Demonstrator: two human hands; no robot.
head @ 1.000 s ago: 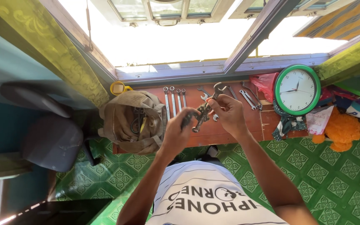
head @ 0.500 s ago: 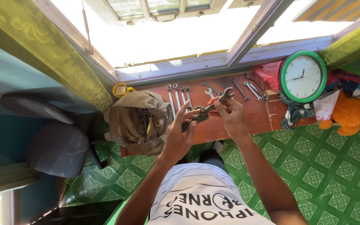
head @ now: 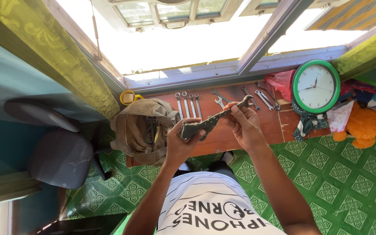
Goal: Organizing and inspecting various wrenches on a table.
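I hold a dark, worn metal wrench (head: 209, 120) level between both hands, above the front of a low reddish wooden table (head: 270, 124). My left hand (head: 180, 141) grips its wide end at the left. My right hand (head: 242, 124) pinches the shaft near the jaw end, which points up and to the right. Behind the wrench, three shiny spanners (head: 187, 104) lie side by side on the table, and more spanners (head: 262, 98) lie spread toward the right.
An open tan cloth tool bag (head: 142, 128) sits at the table's left end, a yellow cup (head: 128, 97) behind it. A green-rimmed wall clock (head: 316, 86), a red bag and an orange plush toy (head: 362, 126) lie at the right. A grey chair (head: 53, 152) stands left on green tiles.
The wrench has turned from tilted steeply to lying nearly level. My left hand has closed around its wide end, and my right hand has slid up toward the jaw.
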